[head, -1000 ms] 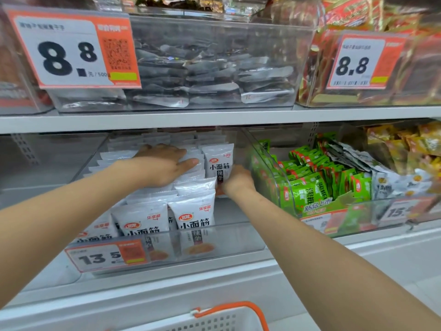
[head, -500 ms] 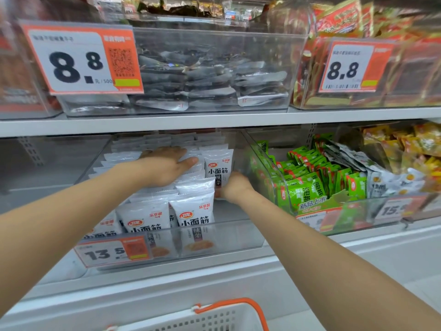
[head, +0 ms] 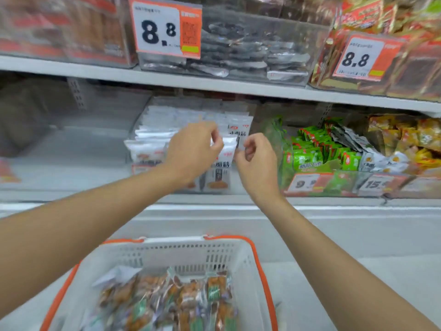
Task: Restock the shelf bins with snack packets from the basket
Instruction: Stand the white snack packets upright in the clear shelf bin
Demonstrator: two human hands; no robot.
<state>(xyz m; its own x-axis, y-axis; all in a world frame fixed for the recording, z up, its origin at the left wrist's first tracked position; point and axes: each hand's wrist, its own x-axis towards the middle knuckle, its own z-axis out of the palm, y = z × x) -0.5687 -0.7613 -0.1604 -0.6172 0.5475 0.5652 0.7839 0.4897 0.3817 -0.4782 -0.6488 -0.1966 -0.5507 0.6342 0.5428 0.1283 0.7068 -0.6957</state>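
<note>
- Head view: a clear, hard-walled plastic bin (head: pixel 222 190) sits on the lower shelf. It is packed with flat, matte white packets (head: pixel 152 149) standing in rows, each with dark print and an orange patch near the bottom.
- The left hand (head: pixel 193 151) is raised in front of that bin with its fingers curled inward against the packet tops.
- The right hand (head: pixel 259 163) is just beside the left hand, in front of the bin's right edge, with its fingers curled too.
- One white packet shows in the gap between the two hands. Motion blur hides whether either hand pinches it, so I cannot tell.
- The basket (head: pixel 238 259) stands below and in front of the bin. It is white perforated plastic with an orange rim and handle.
- Inside it lies a loose heap of glossy, crinkled snack packets (head: pixel 171 299) in brown, orange and green.
- Just right of the bin, small shiny green packets (head: pixel 310 156) stand tightly filed in another clear bin.
- Further right of it are crumpled yellow packets (head: pixel 405 137).
- A flat pale shelf board (head: pixel 214 83) runs above the bin.
- On that board, straight above the bin, a clear box holds limp silvery pouches (head: pixel 250 51).
- A white and orange price card (head: pixel 164 28) reading 8.8 hangs on the front of that box.
</note>
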